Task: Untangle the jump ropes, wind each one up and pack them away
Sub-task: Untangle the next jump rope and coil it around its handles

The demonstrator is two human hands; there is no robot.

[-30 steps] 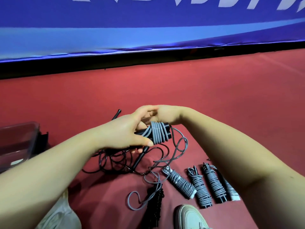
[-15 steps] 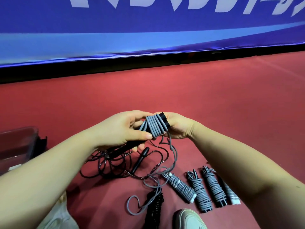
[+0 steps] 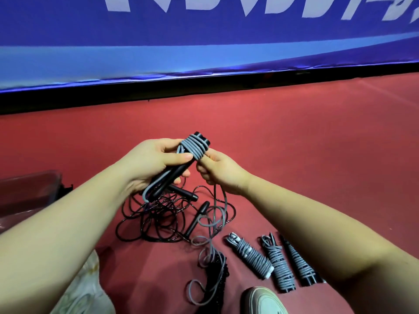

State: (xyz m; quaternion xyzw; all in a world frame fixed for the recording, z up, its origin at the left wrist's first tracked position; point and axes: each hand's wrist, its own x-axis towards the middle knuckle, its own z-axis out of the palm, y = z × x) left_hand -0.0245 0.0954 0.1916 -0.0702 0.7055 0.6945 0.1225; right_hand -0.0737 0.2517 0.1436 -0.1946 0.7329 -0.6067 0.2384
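While the left hand (image 3: 154,164) grips the paired black handles (image 3: 174,175) and the right hand (image 3: 217,171) pinches the grey rope (image 3: 195,148) beside its coil, slackened tension could let turns slip off. Below the hands, the rope's slack crosses the black tangle (image 3: 154,214) and may snag. Beyond, the white lettering on the banner (image 3: 204,30) is cropped, unreadable.

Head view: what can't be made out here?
All in the head view.
Clear container: cut off by the left edge, left forearm across it; contents unclear.
Banner lettering: cropped by the top edge, unreadable.
Rightmost wound bundle: right forearm covers its side; anything beyond is hidden.
Handles: grey rope and left hand cover them; count uncertain.
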